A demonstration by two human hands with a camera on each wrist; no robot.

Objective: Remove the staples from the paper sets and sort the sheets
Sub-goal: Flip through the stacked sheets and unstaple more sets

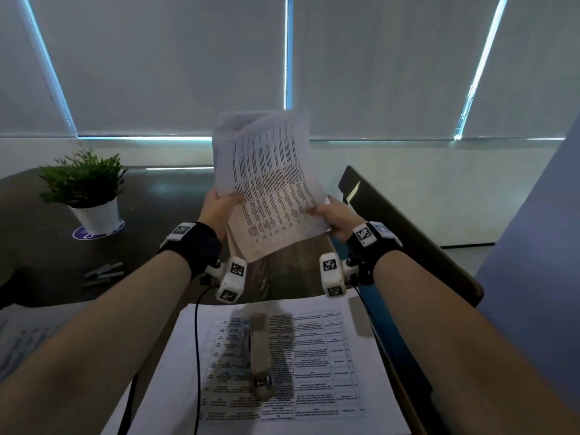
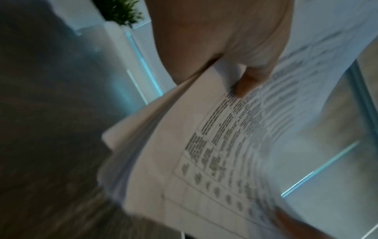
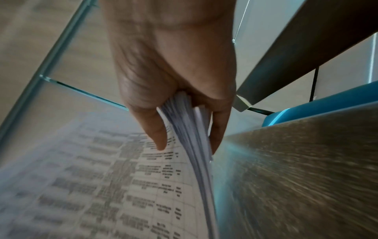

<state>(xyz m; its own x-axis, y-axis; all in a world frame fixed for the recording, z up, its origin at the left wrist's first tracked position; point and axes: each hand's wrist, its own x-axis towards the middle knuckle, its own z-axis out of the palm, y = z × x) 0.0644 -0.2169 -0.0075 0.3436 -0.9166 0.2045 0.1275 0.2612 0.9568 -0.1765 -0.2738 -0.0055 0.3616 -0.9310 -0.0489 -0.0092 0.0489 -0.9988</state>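
I hold a bundle of printed sheets (image 1: 266, 183) upright in the air above the dark table, with a printed table facing me. My left hand (image 1: 219, 205) grips its lower left edge, thumb (image 2: 248, 85) on the front page (image 2: 214, 153). My right hand (image 1: 332, 215) pinches the lower right corner, thumb (image 3: 157, 134) on the print and fingers behind the fanned stack (image 3: 190, 129). A beige staple remover (image 1: 260, 350) lies on a second stack of printed sheets (image 1: 329, 356) near me.
A potted plant (image 1: 91, 189) stands at the back left of the dark table (image 1: 47, 262). Strips of staples (image 1: 103, 274) lie left of my left arm. A dark chair back (image 1: 392, 221) and a blue part (image 3: 317, 105) are at the right. Blinds cover the windows behind.
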